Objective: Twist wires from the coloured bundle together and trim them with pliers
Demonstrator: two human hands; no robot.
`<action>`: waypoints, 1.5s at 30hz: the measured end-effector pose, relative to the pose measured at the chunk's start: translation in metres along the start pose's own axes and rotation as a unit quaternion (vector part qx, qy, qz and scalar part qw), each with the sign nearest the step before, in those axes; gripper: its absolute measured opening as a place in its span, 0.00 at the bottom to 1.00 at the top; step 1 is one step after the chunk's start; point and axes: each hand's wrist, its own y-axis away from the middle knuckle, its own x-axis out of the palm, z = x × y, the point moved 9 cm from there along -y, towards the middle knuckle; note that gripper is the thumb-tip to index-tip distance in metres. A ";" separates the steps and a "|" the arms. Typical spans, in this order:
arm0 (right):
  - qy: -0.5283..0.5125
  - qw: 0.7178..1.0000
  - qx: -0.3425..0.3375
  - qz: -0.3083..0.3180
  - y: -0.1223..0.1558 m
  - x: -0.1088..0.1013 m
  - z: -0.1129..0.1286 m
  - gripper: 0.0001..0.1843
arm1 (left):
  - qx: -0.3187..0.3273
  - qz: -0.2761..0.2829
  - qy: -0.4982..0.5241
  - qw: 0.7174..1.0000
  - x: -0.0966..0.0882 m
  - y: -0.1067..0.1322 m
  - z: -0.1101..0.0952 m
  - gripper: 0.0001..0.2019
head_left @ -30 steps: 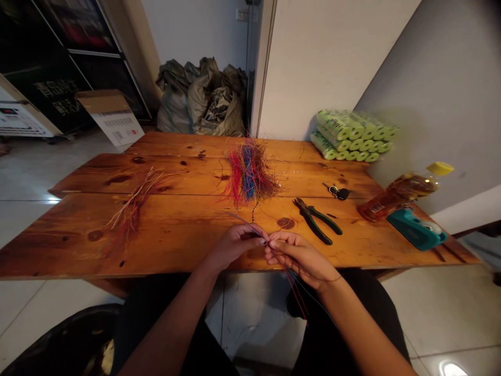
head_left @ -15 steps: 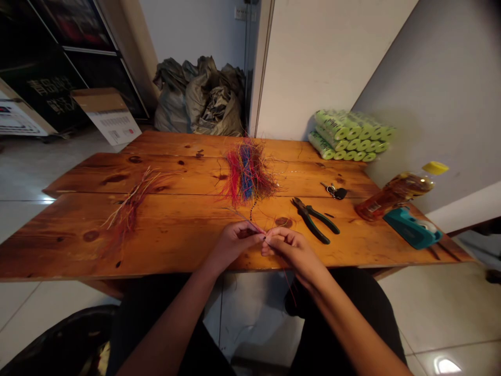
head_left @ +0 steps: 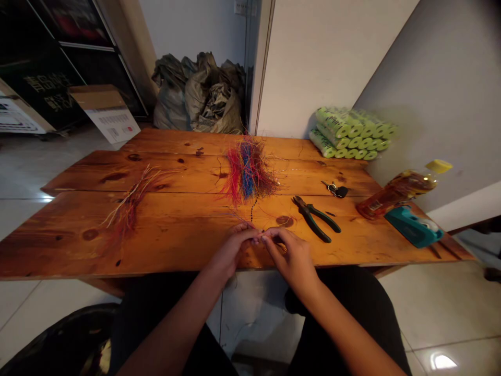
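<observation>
Close to the table's front edge, my left hand point(head_left: 239, 241) pinches thin wire strands, their ends poking out past the fingers. My right hand point(head_left: 287, 250) meets it fingertip to fingertip, thumb and forefinger closed on the same thin wire. A tiny dark bit shows between the two hands; it is too small to name. Just beyond them lies a short row of small black pieces point(head_left: 252, 211). Farther back sits a pile of red, blue and brown wire strands point(head_left: 247, 169). Green-handled pliers point(head_left: 316, 218) rest right of my right hand.
On the wooden table point(head_left: 188, 230), a loose bundle of pale and red strands point(head_left: 131, 201) lies left. Keys point(head_left: 335, 189), a drink bottle point(head_left: 399, 192) with yellow cap and a teal tape dispenser point(head_left: 414, 225) are right. Green-wrapped rolls point(head_left: 350, 133) stand behind.
My right hand has turned, its fingers now bent over from above and pressed near the left fingertips. The red strand that hung below my right hand no longer shows there.
</observation>
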 end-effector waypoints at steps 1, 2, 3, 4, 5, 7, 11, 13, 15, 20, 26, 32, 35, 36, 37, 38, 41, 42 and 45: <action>-0.017 1.000 0.016 0.006 -0.001 0.001 -0.004 0.04 | 0.024 -0.004 -0.015 1.000 0.001 0.001 -0.004 0.06; -0.044 0.998 0.040 0.014 -0.002 0.002 -0.008 0.05 | 0.055 -0.008 -0.036 0.998 0.003 0.003 -0.009 0.05; -0.081 0.994 0.066 0.021 -0.003 0.004 -0.014 0.05 | 0.090 -0.011 -0.061 0.994 0.004 0.005 -0.016 0.05; -0.124 0.988 0.091 0.029 -0.004 0.006 -0.018 0.06 | 0.128 -0.010 -0.089 0.988 0.006 0.007 -0.025 0.04; -0.171 0.978 0.113 0.039 -0.004 0.008 -0.022 0.07 | 0.164 -0.002 -0.122 0.979 0.009 0.010 -0.033 0.04; -0.257 0.953 0.147 0.061 -0.004 0.013 -0.026 0.10 | 0.231 0.024 -0.209 0.950 0.017 0.016 -0.051 0.02; -0.316 0.931 0.164 0.084 -0.003 0.015 -0.022 0.10 | 0.328 0.037 -0.368 0.869 0.025 0.028 -0.076 0.02; -0.272 0.949 0.143 0.075 -0.003 0.010 -0.017 0.09 | 0.343 0.021 -0.384 0.857 0.022 0.030 -0.082 0.02; -0.184 0.976 0.105 0.058 -0.003 0.003 -0.010 0.07 | 0.327 0.021 -0.372 0.868 0.020 0.027 -0.080 0.03; 0.014 0.999 -0.024 0.026 -0.001 -0.004 0.011 0.04 | 0.170 0.060 -0.226 0.957 0.009 0.009 -0.046 0.05; -0.117 0.990 0.075 0.027 -0.006 -0.005 -0.011 0.06 | 0.106 0.117 -0.199 0.967 0.010 0.009 -0.036 0.06; -0.292 0.941 0.164 0.057 -0.005 0.007 -0.025 0.10 | 0.112 0.126 -0.200 0.965 0.013 0.010 -0.042 0.04; -0.333 0.923 0.178 0.078 -0.003 0.015 -0.025 0.09 | 0.117 0.118 -0.192 0.967 0.014 0.009 -0.041 0.04; -0.341 0.919 0.180 0.082 -0.003 0.016 -0.024 0.09 | 0.123 0.115 -0.194 0.967 0.014 0.009 -0.042 0.03; -0.345 0.917 0.180 0.084 -0.002 0.017 -0.023 0.09 | 0.131 0.110 -0.195 0.966 0.014 0.009 -0.044 0.03; -0.342 0.919 0.177 0.085 -0.003 0.018 -0.022 0.09 | 0.138 0.105 -0.193 0.966 0.013 0.009 -0.045 0.03; -0.297 0.940 0.150 0.073 -0.004 0.013 -0.017 0.08 | 0.144 0.079 -0.162 0.973 0.011 0.009 -0.041 0.03; -0.266 0.953 0.136 0.061 -0.004 0.010 -0.015 0.08 | 0.136 0.065 -0.136 0.979 0.009 0.009 -0.037 0.02; -0.114 0.992 0.060 0.003 -0.004 -0.003 -0.008 0.05 | 0.090 0.002 -0.020 0.996 0.004 0.008 -0.015 0.02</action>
